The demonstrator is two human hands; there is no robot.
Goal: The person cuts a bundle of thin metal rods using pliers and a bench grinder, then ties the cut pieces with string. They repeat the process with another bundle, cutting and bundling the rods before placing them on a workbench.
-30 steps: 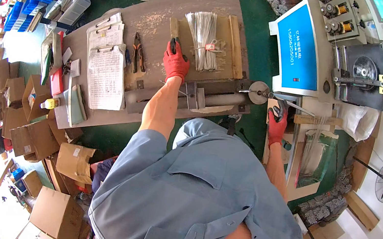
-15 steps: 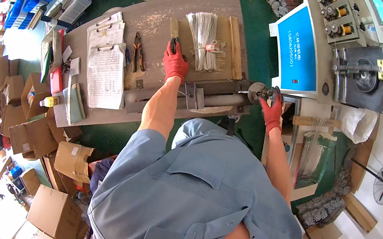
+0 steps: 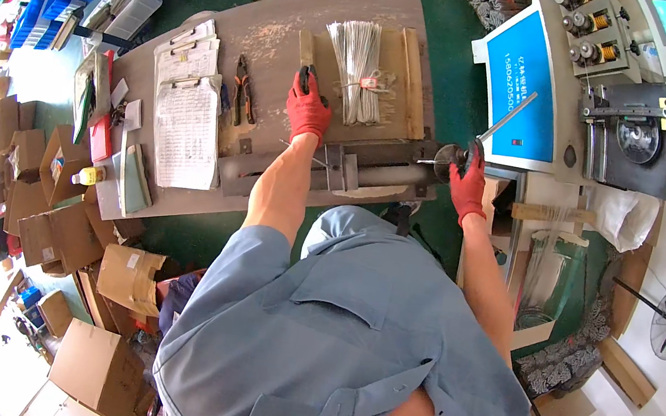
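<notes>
A worker in a blue shirt leans over a grey workbench (image 3: pixel 283 24); the left hand (image 3: pixel 307 109), in a red glove, lies at twelve o'clock from the worker's shoulder, fingers curled down over a dark handle (image 3: pixel 304 76) on a wooden board (image 3: pixel 399 80), though how tightly they close cannot be told; a tied bundle of pale wires (image 3: pixel 360 70) rests just beside it at three o'clock; the right hand (image 3: pixel 469 185), also red-gloved, is wrapped around the grip of a metal lever (image 3: pixel 508 118) at the bench's right end; the lever slants toward one o'clock across a blue panel (image 3: pixel 524 82); pliers (image 3: pixel 242 91) and clipboards with papers (image 3: pixel 185 113) lie at nine o'clock from the left hand.
</notes>
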